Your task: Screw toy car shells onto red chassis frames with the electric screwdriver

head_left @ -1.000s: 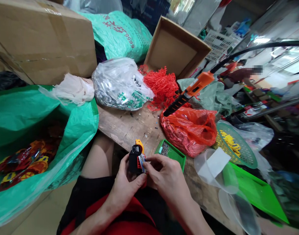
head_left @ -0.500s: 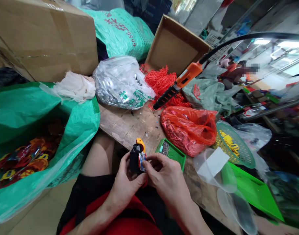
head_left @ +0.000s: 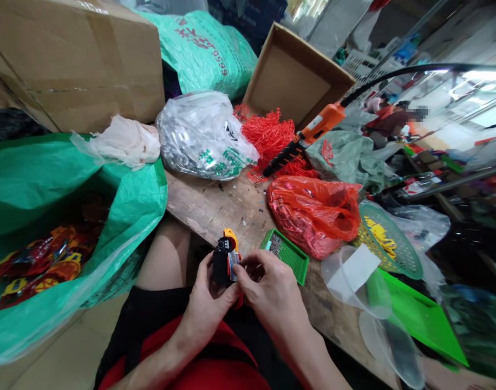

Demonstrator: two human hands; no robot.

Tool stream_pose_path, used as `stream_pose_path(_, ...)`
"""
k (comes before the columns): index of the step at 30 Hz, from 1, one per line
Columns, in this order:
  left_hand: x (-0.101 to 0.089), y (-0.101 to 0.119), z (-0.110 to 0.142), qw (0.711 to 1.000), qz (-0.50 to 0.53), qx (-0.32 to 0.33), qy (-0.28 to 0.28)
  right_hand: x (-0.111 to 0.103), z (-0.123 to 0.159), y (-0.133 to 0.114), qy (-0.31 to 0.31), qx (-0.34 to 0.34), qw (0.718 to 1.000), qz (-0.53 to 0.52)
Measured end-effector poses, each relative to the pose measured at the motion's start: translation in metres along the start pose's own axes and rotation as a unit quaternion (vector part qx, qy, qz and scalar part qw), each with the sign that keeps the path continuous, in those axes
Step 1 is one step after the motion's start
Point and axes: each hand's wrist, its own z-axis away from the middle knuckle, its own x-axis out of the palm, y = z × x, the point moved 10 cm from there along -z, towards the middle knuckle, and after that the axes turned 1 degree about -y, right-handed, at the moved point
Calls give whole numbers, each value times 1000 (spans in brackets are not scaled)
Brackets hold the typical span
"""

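My left hand is closed around a small black, red and orange toy piece, holding it upright over my lap at the front edge of the wooden table. My right hand is closed too, its fingertips pinched against the right side of the same toy. A small green tray of tiny dark screws lies just right of my hands. An orange and black power screwdriver hangs on a black cable above the table.
A green sack with coloured toy parts stands at my left. Cardboard boxes, a clear bag of metal parts, loose red plastic pieces, a red bag, a round green basket and clear tubs crowd the table.
My right fingers have closed in tighter on the toy. The hanging screwdriver has swung a little over the table; the view shifted slightly.
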Motion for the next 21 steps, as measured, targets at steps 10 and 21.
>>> stream_pose_path(10,4,2,2,998,41,18,-35,31,-8,35,-99,114,962,-227)
stream_pose_path(21,0,7,5,999,-13,29,-31,38,-11,38,-110,91,953,-268)
